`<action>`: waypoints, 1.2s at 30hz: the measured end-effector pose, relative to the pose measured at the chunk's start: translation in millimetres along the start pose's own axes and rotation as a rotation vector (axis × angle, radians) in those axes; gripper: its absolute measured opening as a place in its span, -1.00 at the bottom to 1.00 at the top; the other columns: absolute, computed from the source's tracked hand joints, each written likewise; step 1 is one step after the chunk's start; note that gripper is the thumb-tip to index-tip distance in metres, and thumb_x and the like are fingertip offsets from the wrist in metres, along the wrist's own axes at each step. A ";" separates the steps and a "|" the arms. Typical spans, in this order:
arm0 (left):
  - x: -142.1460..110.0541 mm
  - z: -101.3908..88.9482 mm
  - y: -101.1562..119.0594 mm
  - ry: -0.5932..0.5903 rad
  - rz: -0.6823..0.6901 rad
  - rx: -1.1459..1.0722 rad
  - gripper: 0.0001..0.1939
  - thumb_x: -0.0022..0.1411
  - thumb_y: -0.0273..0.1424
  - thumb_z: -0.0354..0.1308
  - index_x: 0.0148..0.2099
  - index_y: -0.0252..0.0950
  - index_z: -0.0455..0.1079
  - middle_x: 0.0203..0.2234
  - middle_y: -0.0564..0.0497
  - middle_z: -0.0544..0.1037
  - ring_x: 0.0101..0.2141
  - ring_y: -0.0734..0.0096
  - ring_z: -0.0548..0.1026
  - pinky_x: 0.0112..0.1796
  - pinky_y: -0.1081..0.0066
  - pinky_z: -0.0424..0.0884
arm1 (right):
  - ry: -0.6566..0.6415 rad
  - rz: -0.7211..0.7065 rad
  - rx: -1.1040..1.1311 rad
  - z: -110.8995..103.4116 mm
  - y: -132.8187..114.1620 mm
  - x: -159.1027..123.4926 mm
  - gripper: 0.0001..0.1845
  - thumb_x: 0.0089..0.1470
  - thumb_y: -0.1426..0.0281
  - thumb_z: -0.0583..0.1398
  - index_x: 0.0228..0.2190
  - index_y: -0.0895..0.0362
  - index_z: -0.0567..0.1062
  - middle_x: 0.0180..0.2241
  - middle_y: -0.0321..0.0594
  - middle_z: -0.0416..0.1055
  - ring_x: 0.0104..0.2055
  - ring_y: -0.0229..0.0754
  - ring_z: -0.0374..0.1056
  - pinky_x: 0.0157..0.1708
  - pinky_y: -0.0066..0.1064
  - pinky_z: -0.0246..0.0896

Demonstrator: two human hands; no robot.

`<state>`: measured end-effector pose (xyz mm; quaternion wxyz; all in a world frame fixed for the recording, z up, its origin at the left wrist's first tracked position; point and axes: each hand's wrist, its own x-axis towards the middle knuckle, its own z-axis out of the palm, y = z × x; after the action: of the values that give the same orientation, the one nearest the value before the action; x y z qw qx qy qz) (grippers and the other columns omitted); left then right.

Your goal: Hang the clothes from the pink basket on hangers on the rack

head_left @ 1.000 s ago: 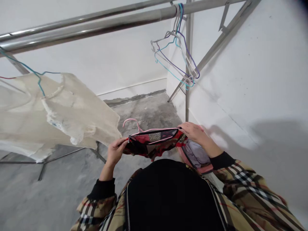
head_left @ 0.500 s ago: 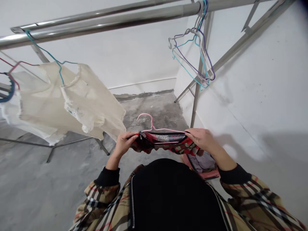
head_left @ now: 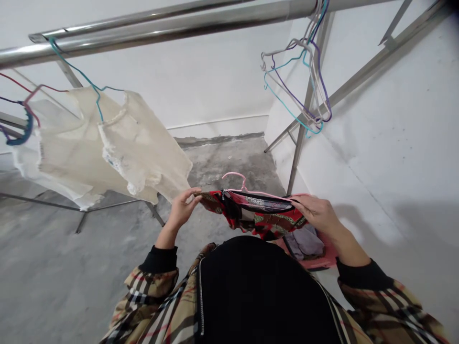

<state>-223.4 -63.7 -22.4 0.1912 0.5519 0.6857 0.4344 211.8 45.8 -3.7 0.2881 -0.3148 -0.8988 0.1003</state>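
Drifted a touch right since the last look, and the garment's pulled flatter between the hands! Left hand (head_left: pixel 182 209) has its fingers spread, tips at the cloth's left end, and whether it's gripping there I can't tell; right hand (head_left: pixel 315 215) is closed over the right end, grasping the fabric. Between them, a red-and-black patterned garment (head_left: pixel 258 215) on a pink-coated wire hanger (head_left: pixel 234 177), held out before the person's chest, long axis running left to right, hook pointing up and away. Just below the right hand, a pink basket (head_left: pixel 324 260) holding grey cloth (head_left: pixel 304 242). Underfoot, rough grey concrete floor (head_left: pixel 229 165) meets white-painted walls (head_left: pixel 394 119) in the far corner. Far left, a cream lace-edged top (head_left: pixel 107 143) hangs on a teal wire hanger (head_left: pixel 93 87) from a steel rail (head_left: pixel 161 28); far right, a bunch of coloured wire hangers (head_left: pixel 297 81).
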 end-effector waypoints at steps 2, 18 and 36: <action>2.8 5.9 -6.1 -0.056 -0.008 0.124 -0.61 0.12 -0.27 0.23 0.00 -0.26 0.50 -0.13 -0.11 0.62 -0.17 0.21 0.56 -0.08 0.23 0.46 | -0.004 0.003 0.014 -2.3 -2.7 2.3 -0.76 0.26 0.37 0.10 -0.16 0.07 0.57 -0.21 -0.23 0.62 -0.17 -0.15 0.56 -0.12 -0.33 0.45; 6.8 -3.0 -27.0 -0.135 -0.003 0.470 -0.61 0.15 -0.51 0.00 -0.03 -0.26 0.53 -0.20 -0.12 0.62 -0.21 0.20 0.56 -0.14 0.32 0.44 | -0.017 0.036 0.075 -11.4 -9.2 5.3 -0.70 0.27 0.29 0.06 -0.22 0.06 0.59 -0.29 -0.24 0.63 -0.30 -0.18 0.57 -0.25 -0.40 0.47; 5.8 -31.5 -41.6 0.047 -0.256 0.491 -0.48 0.08 -0.58 -0.01 0.07 -0.23 0.47 -0.14 -0.11 0.59 -0.25 0.25 0.54 -0.17 0.33 0.41 | 0.012 0.055 -0.067 -14.3 -0.5 -8.7 -0.71 0.27 0.28 0.08 -0.21 0.02 0.60 -0.27 -0.27 0.64 -0.27 -0.13 0.57 -0.22 -0.35 0.48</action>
<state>-273.1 -71.0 -37.4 0.0888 0.4804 0.8388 0.2402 225.4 40.0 4.2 0.2797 -0.3496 -0.8909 0.0761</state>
